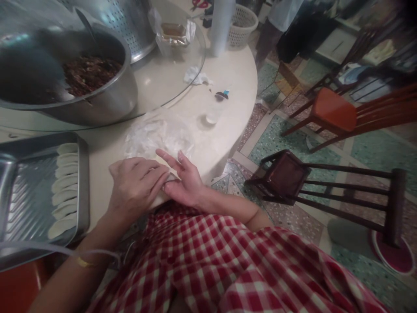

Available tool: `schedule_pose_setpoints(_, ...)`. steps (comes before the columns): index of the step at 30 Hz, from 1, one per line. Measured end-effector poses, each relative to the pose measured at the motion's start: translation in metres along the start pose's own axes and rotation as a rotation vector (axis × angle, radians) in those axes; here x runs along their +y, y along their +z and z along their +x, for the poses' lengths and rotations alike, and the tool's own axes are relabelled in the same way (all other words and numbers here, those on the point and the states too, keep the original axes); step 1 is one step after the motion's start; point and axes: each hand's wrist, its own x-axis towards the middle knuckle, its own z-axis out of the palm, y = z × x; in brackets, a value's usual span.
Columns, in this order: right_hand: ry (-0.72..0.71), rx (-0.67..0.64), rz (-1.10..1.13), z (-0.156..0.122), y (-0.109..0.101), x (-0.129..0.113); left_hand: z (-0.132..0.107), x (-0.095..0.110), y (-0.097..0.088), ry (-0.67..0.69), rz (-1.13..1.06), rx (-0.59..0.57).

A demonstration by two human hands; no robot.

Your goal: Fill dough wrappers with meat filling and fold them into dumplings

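Observation:
My left hand (138, 182) is curled over at the table's near edge, its fingers bent and pressed together. It meets my right hand (185, 182), whose thumb is bent inward while two fingers stretch out. Between the thumbs shows a small bit of a pale dough dumpling (171, 176), mostly hidden by the hands. Just beyond lies a crumpled clear plastic bag (156, 134). To the left, a metal tray (84, 174) holds a row of several folded dumplings (64, 182).
A large steel pot (127, 93) with dark minced filling (89, 74) and a spoon stands at the back left, near a perforated strainer (124, 26). A white round piece (211, 118), crumpled tissue (195, 76) and a basket (243, 26) are on the table. Chairs (334, 108) stand right.

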Motion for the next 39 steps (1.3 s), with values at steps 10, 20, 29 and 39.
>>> schedule_pose_setpoints(10, -0.069, -0.031, 0.043, 0.003, -0.003, 0.002, -0.002, 0.002, -0.003, -0.133, -0.053, 0.023)
schedule_pose_setpoints(20, -0.133, 0.018, 0.045, 0.004, 0.002, 0.009, -0.005, 0.012, 0.002, -0.139, 0.052, 0.081)
schedule_pose_setpoints(29, -0.168, 0.045, 0.014, 0.004, 0.003, 0.010, -0.008, 0.012, 0.003, -0.178, 0.064, 0.118)
schedule_pose_setpoints(39, -0.257, 0.041, 0.055, 0.005, 0.005, 0.013, -0.008, 0.019, 0.002, -0.241, 0.081, 0.120)
